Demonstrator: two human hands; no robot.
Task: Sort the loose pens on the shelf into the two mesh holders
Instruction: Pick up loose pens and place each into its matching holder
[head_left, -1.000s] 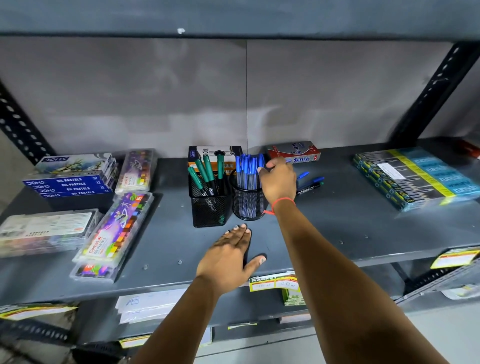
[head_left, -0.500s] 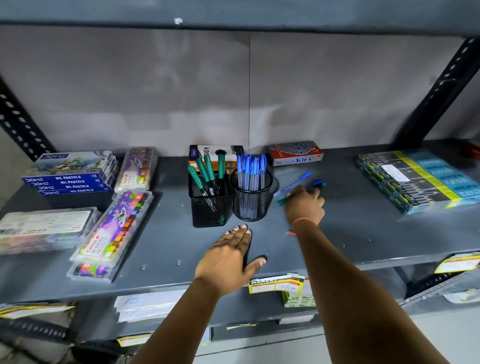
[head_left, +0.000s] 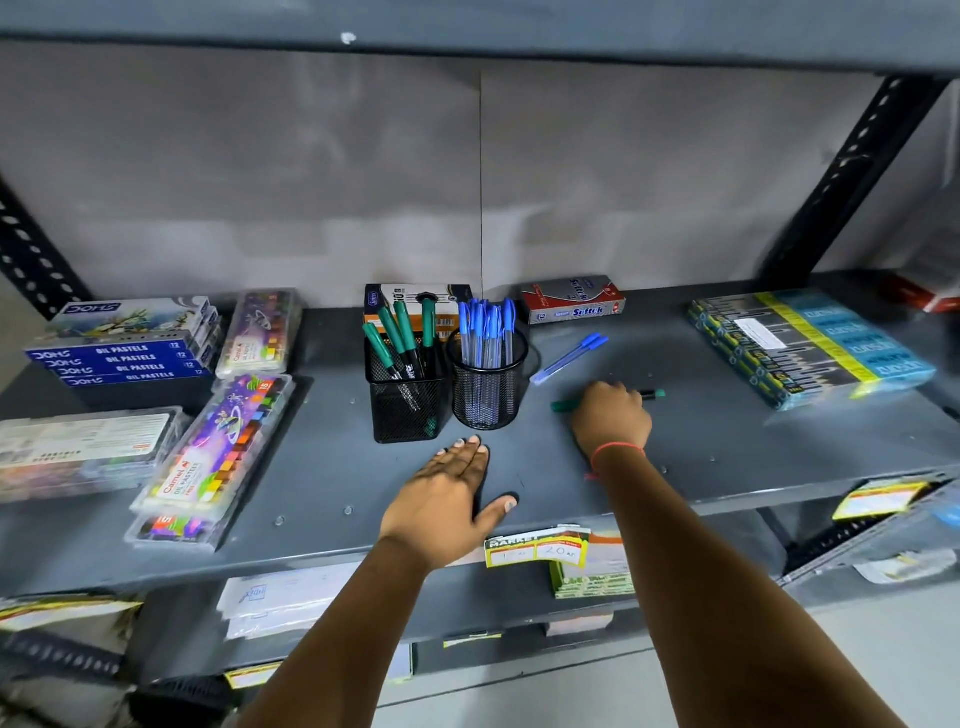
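Two black mesh holders stand mid-shelf: a square holder (head_left: 406, 410) with several green markers and a round holder (head_left: 485, 396) full of blue pens. To their right a loose blue pen (head_left: 569, 357) lies on the shelf. My right hand (head_left: 613, 420) is closed around a green marker (head_left: 562, 405) lying on the shelf; its two ends stick out either side of my fist. My left hand (head_left: 447, 499) rests flat, palm down, fingers apart, in front of the holders.
Oil pastel boxes (head_left: 124, 345) and crayon trays (head_left: 218, 457) fill the left of the grey shelf (head_left: 727, 452). A red pen box (head_left: 571, 300) sits behind the holders, a wrapped pack (head_left: 810, 345) at the right. Price tags (head_left: 535, 548) hang on the front edge.
My right hand left the round holder, moved right and down to the loose pens and closed on the green marker. The left hand stayed put.
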